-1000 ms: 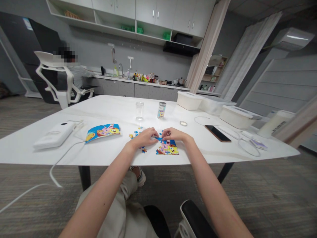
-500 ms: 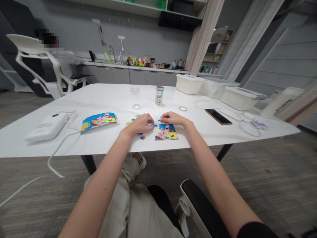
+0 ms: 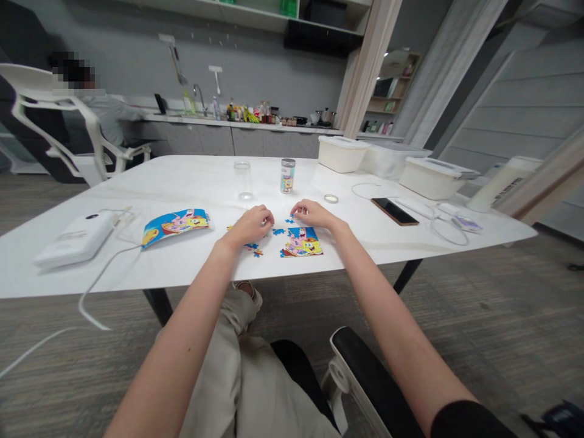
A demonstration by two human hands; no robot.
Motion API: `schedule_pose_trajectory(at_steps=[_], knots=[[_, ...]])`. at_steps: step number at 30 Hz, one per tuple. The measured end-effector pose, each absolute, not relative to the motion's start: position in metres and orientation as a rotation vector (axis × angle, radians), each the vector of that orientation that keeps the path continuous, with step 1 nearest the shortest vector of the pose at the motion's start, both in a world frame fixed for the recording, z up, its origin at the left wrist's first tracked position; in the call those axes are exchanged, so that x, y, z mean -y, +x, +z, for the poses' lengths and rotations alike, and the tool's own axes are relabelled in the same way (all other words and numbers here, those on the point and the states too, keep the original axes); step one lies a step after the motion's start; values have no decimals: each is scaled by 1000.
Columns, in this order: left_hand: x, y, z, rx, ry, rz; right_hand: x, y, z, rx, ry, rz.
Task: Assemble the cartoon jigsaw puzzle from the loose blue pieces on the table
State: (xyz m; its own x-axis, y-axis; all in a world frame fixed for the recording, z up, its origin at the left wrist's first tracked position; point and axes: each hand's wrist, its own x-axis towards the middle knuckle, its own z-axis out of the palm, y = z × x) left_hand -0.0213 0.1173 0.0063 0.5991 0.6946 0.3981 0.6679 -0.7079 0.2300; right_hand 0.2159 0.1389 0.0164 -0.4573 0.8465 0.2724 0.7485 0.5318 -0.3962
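Shifted slightly farther out, my right hand, fingers narrowed, nears a piece beyond the puzzle, my left hand curled, either's hold unclear.

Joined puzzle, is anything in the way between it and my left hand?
Only something low: a loose blue piece lies between your left hand and the joined puzzle. Nothing visible stands upright in that gap; the clear jar and the can are both farther back.
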Motion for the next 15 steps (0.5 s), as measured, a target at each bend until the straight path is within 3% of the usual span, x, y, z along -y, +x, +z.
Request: schedule_pose_trajectory(at_steps=[15], knots=[[-115, -19, 7, -1216, 2740, 709, -138, 216, 14, 2397, -1265, 383]])
